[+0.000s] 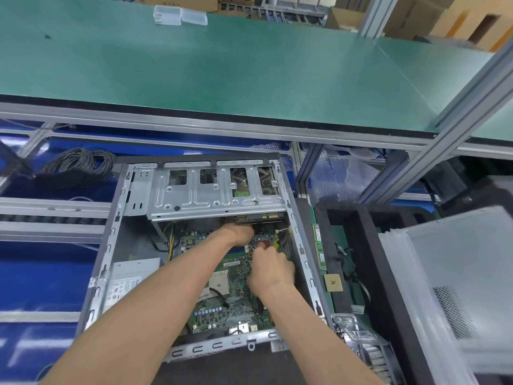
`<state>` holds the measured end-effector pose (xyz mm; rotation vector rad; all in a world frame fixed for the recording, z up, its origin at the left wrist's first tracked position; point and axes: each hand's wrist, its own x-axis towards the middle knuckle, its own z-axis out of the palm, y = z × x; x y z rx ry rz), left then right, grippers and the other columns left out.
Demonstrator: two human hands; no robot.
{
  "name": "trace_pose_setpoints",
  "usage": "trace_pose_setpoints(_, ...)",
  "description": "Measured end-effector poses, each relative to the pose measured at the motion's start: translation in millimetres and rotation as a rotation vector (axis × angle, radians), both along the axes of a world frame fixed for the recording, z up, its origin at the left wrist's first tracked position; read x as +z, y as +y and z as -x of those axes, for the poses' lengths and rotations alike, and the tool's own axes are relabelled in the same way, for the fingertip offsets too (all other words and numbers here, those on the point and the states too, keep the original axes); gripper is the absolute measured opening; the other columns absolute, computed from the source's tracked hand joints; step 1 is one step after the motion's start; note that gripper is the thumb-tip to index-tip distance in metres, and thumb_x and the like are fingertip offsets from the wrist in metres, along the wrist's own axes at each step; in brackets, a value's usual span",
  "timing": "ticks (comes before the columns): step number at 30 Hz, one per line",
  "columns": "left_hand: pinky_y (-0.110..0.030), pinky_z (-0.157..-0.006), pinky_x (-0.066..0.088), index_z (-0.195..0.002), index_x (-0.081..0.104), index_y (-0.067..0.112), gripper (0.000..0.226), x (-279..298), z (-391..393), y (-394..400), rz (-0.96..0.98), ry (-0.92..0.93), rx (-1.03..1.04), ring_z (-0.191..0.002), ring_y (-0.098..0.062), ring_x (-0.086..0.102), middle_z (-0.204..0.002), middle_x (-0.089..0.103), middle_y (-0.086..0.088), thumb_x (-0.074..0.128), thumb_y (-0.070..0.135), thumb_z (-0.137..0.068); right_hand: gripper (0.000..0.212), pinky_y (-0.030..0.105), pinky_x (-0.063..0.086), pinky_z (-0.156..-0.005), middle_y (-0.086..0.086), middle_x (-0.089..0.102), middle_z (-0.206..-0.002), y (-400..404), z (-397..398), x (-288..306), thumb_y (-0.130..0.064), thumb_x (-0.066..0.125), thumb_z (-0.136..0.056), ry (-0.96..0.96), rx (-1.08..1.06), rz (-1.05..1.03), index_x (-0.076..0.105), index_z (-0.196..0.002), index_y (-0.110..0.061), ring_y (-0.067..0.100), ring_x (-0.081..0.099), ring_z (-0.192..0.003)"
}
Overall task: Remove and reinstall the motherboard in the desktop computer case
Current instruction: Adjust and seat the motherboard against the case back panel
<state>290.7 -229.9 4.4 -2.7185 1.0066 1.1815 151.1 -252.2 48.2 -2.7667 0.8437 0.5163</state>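
— Counting one open computer case [109, 254], one motherboard [236, 284], two hands: left hand [240, 233], right hand [270, 270].
— Adding two clear plastic boxes [180, 15] far left, one cable coil [76, 168], one loose side panel [460, 273] right.

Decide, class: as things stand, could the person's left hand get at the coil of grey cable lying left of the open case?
Probably yes. The left hand is inside the case, but the cable coil lies in the open just beyond the case's left wall with nothing over it; the hand must first lift out.
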Motion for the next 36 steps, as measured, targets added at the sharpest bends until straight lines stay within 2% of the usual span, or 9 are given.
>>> trace_pose_setpoints(4,-0.035,-0.108,0.036,-0.157,0.021,0.036,0.051,12.4,-3.2,12.2,-0.007,-0.018,-0.112,-0.144,-0.031,0.036,-0.163,0.027,-0.006,0.016,0.048,-0.108,0.058,0.042,0.051,-0.081,0.012,0.059,-0.128,-0.6,-0.1,-1.4,-0.014,0.068,-0.088,0.03,0.021,0.007,0.041,-0.138,-0.005,0.034,0.059,-0.119)
trace_pose_setpoints(7,-0.034,-0.106,0.035,-0.156,0.029,0.019,0.068,19.0,-11.7,29.9,-0.003,-0.026,-0.103,-0.143,-0.028,0.037,-0.161,0.032,-0.008,0.033,0.06,-0.102,0.056,0.04,0.047,-0.075,0.011,0.06,-0.126,-2.4,-0.4,-0.9,-0.017,0.068,-0.088,0.03,0.037,0.018,0.043,-0.136,-0.005,0.033,0.06,-0.117)
trace_pose_setpoints(11,-0.035,-0.099,0.044,-0.147,0.04,0.007,0.077,29.6,-21.4,58.8,-0.097,-0.062,-0.108,-0.129,-0.028,0.052,-0.148,0.048,-0.009,0.065,0.053,-0.091,0.046,0.037,0.043,-0.068,0.009,0.064,-0.118,-2.7,-4.2,4.5,-0.023,0.067,-0.09,-0.009,0.098,0.075,0.051,-0.129,-0.005,0.03,0.064,-0.108)
trace_pose_setpoints(14,-0.034,-0.092,0.049,-0.14,0.046,0.005,0.075,34.9,-32.2,78.4,-0.194,-0.08,-0.104,-0.119,-0.028,0.057,-0.14,0.055,-0.007,0.074,0.048,-0.086,0.025,0.035,0.044,-0.062,0.007,0.066,-0.106,-2.7,-10.4,10.5,-0.025,0.065,-0.091,-0.063,0.116,0.096,0.061,-0.11,-0.009,0.029,0.067,-0.096)
trace_pose_setpoints(17,-0.038,-0.097,0.05,-0.139,0.048,0.005,0.075,34.8,-40.1,90.4,-0.213,-0.081,-0.084,-0.118,-0.029,0.06,-0.136,0.058,-0.007,0.076,0.048,-0.084,0.019,0.034,0.046,-0.061,0.007,0.067,-0.1,-2.0,-15.4,9.9,-0.024,0.063,-0.091,-0.035,0.094,0.083,0.064,-0.103,-0.01,0.03,0.067,-0.094)
trace_pose_setpoints(23,-0.04,-0.097,0.052,-0.133,0.052,0.005,0.061,31.6,-42.5,97.0,-0.119,-0.063,-0.038,-0.106,-0.027,0.065,-0.126,0.063,-0.007,0.069,0.046,-0.091,0.06,0.039,0.046,-0.072,0.016,0.053,-0.127,-8.3,-18.1,-2.5,-0.029,0.069,-0.089,0.013,-0.052,-0.028,0.037,-0.134,-0.005,0.035,0.06,-0.113)
trace_pose_setpoints(26,-0.034,-0.094,0.049,-0.133,0.053,0.006,0.056,32.7,-42.1,96.3,-0.09,-0.06,-0.028,-0.107,-0.026,0.061,-0.121,0.061,-0.006,0.066,0.044,-0.093,0.068,0.039,0.047,-0.074,0.016,0.05,-0.129,-12.7,-18.0,-5.5,-0.03,0.072,-0.088,-0.014,-0.107,-0.096,0.033,-0.137,-0.006,0.036,0.058,-0.114)
trace_pose_setpoints(32,-0.034,-0.097,0.043,-0.141,0.045,0.008,0.058,34.6,-42.3,96.4,-0.07,-0.008,0.055,-0.123,-0.027,0.053,-0.142,0.052,-0.009,0.061,0.041,-0.096,0.075,0.036,0.044,-0.067,0.017,0.05,-0.121,-13.3,-17.0,-2.6,-0.027,0.074,-0.086,-0.069,-0.149,-0.121,0.026,-0.139,-0.006,0.035,0.06,-0.103)
trace_pose_setpoints(36,-0.039,-0.103,0.044,-0.14,0.044,0.008,0.077,38.2,-39.7,99.4,-0.083,0.04,0.077,-0.124,-0.03,0.053,-0.14,0.054,-0.007,0.076,0.049,-0.083,0.071,0.035,0.051,-0.069,0.02,0.051,-0.117,-10.6,-13.6,2.2,-0.028,0.076,-0.085,-0.077,-0.111,-0.104,0.032,-0.136,-0.003,0.033,0.062,-0.098)
